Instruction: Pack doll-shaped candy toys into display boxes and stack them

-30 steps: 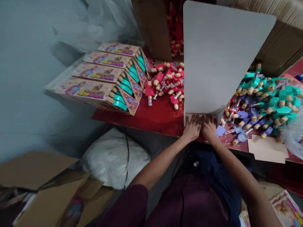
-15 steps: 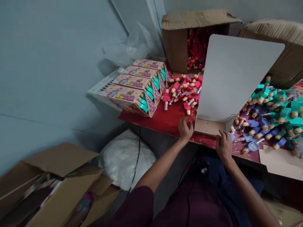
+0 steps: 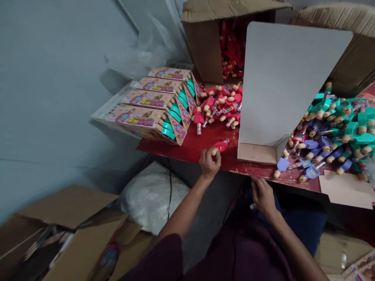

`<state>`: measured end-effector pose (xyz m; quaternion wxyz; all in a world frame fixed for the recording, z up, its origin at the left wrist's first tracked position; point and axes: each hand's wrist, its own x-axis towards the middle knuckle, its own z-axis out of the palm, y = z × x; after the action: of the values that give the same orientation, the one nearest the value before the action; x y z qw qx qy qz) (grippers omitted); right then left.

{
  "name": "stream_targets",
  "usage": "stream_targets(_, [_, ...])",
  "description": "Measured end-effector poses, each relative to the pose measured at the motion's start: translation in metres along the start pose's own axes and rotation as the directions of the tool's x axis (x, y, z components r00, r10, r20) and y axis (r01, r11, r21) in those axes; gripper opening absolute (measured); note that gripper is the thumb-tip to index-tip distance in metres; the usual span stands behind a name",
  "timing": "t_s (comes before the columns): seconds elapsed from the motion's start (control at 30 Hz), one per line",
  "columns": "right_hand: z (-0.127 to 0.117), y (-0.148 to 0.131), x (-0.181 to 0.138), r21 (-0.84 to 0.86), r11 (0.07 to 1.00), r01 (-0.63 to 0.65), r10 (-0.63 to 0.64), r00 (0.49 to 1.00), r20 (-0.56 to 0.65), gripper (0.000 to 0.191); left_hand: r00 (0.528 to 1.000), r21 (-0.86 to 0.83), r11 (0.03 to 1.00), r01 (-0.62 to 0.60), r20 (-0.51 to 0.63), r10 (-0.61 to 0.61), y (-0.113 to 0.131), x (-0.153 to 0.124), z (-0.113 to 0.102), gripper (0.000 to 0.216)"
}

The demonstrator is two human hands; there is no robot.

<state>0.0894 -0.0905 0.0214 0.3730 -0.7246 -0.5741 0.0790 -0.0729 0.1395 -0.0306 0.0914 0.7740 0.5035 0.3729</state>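
Observation:
My left hand (image 3: 210, 162) is closed at the table's front edge, its fingers pinching the tan knob of a small red toy (image 3: 222, 146) with a clear tube. My right hand (image 3: 263, 195) is lower, just off the edge below the display box, fingers curled together, with nothing visible in them. Between and behind the hands stands the display box, with a tall pale back panel (image 3: 288, 86) and a brown cardboard base (image 3: 257, 152). A pile of similar red toys (image 3: 218, 102) lies behind my left hand.
Filled printed display boxes (image 3: 140, 116) with turquoise toys line the red table (image 3: 190, 150) at left. Purple toys (image 3: 313, 171) and green toys (image 3: 353, 128) are heaped at right, beside a flat cardboard piece (image 3: 347, 189). A large carton (image 3: 202, 50) of red toys stands behind.
My left hand has moved left and now holds a red toy. My right hand has left the box's base and dropped below the table edge. The camera view has shifted slightly.

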Motion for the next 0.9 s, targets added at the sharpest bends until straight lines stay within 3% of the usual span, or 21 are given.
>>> stream_targets(0.07, [0.001, -0.018, 0.019, 0.018, 0.998, 0.058, -0.059, 0.996, 0.061, 0.039, 0.966, -0.027, 0.971, -0.239, -0.104, 0.235, 0.009, -0.019, -0.041, 0.029])
stream_targets(0.17, [0.004, -0.047, 0.045, 0.073, 0.981, 0.181, -0.192, 0.96, 0.204, 0.06, 0.848, -0.088, 0.849, -0.521, -0.173, 0.502, 0.042, -0.033, -0.093, 0.033])
stream_targets(0.23, [0.002, -0.058, 0.056, 0.106, 0.963, 0.248, -0.267, 0.932, 0.243, 0.054, 0.808, -0.144, 0.798, -0.585, -0.192, 0.558, 0.068, -0.034, -0.113, 0.041])
stream_targets(0.3, [-0.005, -0.057, 0.063, 0.123, 0.96, 0.252, -0.271, 0.946, 0.177, 0.039, 0.809, -0.197, 0.789, -0.582, -0.234, 0.539, 0.088, -0.032, -0.116, 0.05])
stream_targets(0.37, [-0.017, -0.044, 0.072, 0.11, 0.98, 0.168, -0.173, 0.984, 0.037, 0.028, 0.838, -0.275, 0.796, -0.539, -0.271, 0.474, 0.099, -0.034, -0.1, 0.055])
stream_targets(0.43, [-0.029, -0.025, 0.086, 0.073, 0.996, 0.051, -0.043, 0.994, -0.105, 0.023, 0.877, -0.373, 0.793, -0.481, -0.232, 0.422, 0.105, -0.039, -0.068, 0.051])
stream_targets(0.53, [-0.034, 0.007, 0.117, 0.018, 1.0, -0.023, 0.026, 0.984, -0.178, 0.022, 0.89, -0.392, 0.83, -0.397, 0.057, 0.453, 0.11, -0.055, -0.006, 0.045])
stream_targets(0.6, [-0.026, 0.025, 0.136, 0.012, 1.0, -0.005, 0.007, 0.992, -0.129, 0.025, 0.838, -0.295, 0.885, -0.36, 0.314, 0.446, 0.112, -0.065, 0.029, 0.057])
stream_targets(0.67, [-0.013, 0.038, 0.149, 0.014, 0.999, 0.039, -0.038, 0.998, -0.043, 0.028, 0.775, -0.216, 0.907, -0.361, 0.472, 0.42, 0.11, -0.074, 0.053, 0.073])
stream_targets(0.77, [0.003, 0.05, 0.153, -0.028, 0.99, 0.141, -0.138, 0.987, 0.077, 0.032, 0.734, -0.198, 0.894, -0.401, 0.514, 0.443, 0.102, -0.083, 0.069, 0.079])
stream_targets(0.9, [0.001, 0.053, 0.153, -0.079, 0.974, 0.212, -0.195, 0.964, 0.178, 0.033, 0.739, -0.193, 0.886, -0.421, 0.494, 0.458, 0.097, -0.088, 0.07, 0.075])
